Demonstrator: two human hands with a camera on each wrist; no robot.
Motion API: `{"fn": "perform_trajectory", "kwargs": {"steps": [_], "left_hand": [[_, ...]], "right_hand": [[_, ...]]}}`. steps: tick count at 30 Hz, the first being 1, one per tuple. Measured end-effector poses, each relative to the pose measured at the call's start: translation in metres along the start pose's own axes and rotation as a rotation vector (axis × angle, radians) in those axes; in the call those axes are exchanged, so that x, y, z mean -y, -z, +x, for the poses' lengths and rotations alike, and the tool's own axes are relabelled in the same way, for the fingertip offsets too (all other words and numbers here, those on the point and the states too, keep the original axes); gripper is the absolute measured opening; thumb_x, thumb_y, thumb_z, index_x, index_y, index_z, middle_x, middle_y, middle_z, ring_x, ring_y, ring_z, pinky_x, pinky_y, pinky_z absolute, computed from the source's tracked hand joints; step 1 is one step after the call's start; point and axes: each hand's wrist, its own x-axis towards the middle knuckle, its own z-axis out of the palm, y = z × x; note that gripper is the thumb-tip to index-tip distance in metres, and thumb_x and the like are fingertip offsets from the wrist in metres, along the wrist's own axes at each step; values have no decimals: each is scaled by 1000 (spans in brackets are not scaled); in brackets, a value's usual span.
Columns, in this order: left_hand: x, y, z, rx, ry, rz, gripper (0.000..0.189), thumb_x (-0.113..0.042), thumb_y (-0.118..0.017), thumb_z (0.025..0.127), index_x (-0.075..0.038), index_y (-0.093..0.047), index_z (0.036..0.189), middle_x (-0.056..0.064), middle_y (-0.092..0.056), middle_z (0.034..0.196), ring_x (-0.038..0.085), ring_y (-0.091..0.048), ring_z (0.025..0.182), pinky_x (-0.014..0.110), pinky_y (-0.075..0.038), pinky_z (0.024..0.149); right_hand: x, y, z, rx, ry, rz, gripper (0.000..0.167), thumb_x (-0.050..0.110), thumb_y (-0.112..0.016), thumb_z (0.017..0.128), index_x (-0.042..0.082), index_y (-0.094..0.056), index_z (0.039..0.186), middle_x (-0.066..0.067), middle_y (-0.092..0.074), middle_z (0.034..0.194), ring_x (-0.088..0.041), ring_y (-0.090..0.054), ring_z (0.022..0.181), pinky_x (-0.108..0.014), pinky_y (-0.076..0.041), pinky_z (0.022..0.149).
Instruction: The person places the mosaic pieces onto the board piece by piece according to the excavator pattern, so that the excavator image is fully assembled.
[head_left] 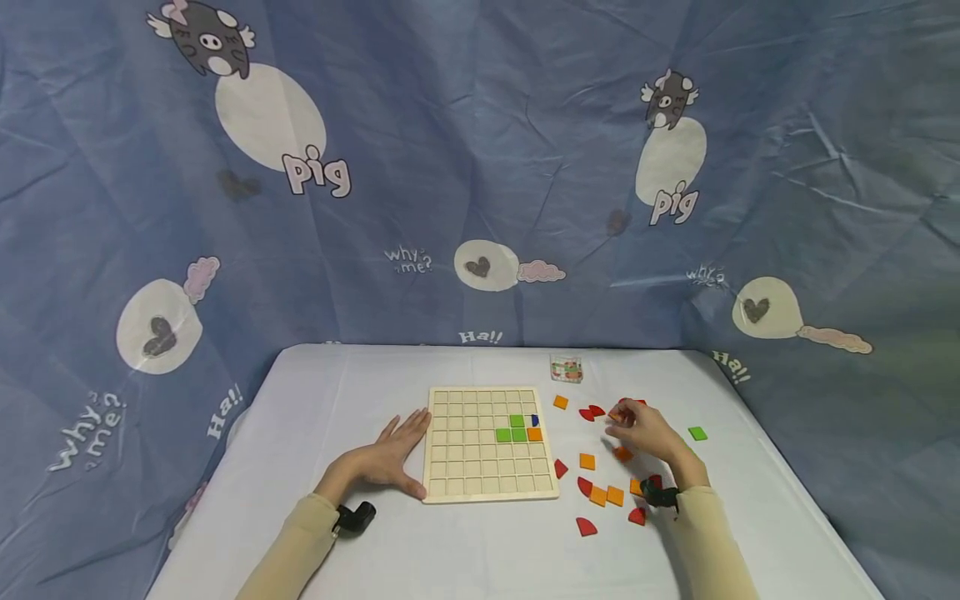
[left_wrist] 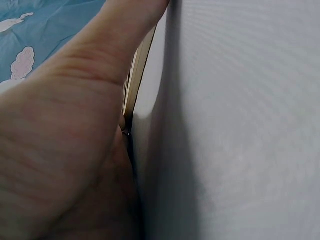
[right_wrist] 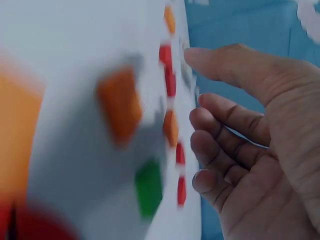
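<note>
My left hand (head_left: 386,454) lies with fingers spread along the left edge of a pale wooden grid board (head_left: 457,462), its thumb at the near corner. The left wrist view shows mostly the hand and a sliver of the board's edge (left_wrist: 134,90). On the board sit three green square tiles (head_left: 519,435), an orange square tile (head_left: 534,434) and a dark blue piece (head_left: 535,421). To the right, my right hand (head_left: 645,429) hovers low with loosely bent fingers near an orange tile (right_wrist: 171,128). In the right wrist view, nothing shows between thumb and fingers.
Several orange tiles (head_left: 587,462) and red quarter-circle pieces (head_left: 587,527) lie scattered right of the board. A green tile (head_left: 698,433) lies beyond the right hand. A small picture card (head_left: 566,369) is at the back of the white table (head_left: 360,383), before a blue patterned cloth (head_left: 420,200).
</note>
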Motion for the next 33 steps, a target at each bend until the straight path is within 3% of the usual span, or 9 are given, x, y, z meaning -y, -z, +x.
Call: {"fn": "perform_trajectory", "kwargs": {"steps": [8,22,27,33], "left_hand": [[-1,1,-3,-1,3,-5,138,-71,-75,61,-2,-1,154,14,3,163,30,4,151,54,7,121],[-5,3,-3,2,8,-7,138,-71,-75,60,-3,-2,155,13,2,163,30,4,151,54,7,121],[-5,3,-4,-2,4,-12,137,-70,-76,61,-2,-2,154,14,2,163,30,4,151,54,7,121],[-5,3,-4,2,2,-11,137,-70,-76,61,-2,-1,154,13,3,163,30,4,151,53,7,121]], "right_hand": [[-35,14,-19,-18,-110,-54,43,31,-79,79,1,-58,104,-7,-58,91,-18,-52,82,-26,-46,70],[-36,19,-21,32,-218,-112,35,26,-79,78,3,-59,96,-6,-59,85,-18,-53,77,-27,-46,65],[-30,17,-18,31,-189,-93,31,22,-78,77,4,-60,95,-6,-59,85,-19,-53,77,-27,-46,67],[-9,4,-7,16,-71,-45,37,22,-79,75,3,-58,98,-6,-58,87,-18,-52,80,-28,-47,71]]}}
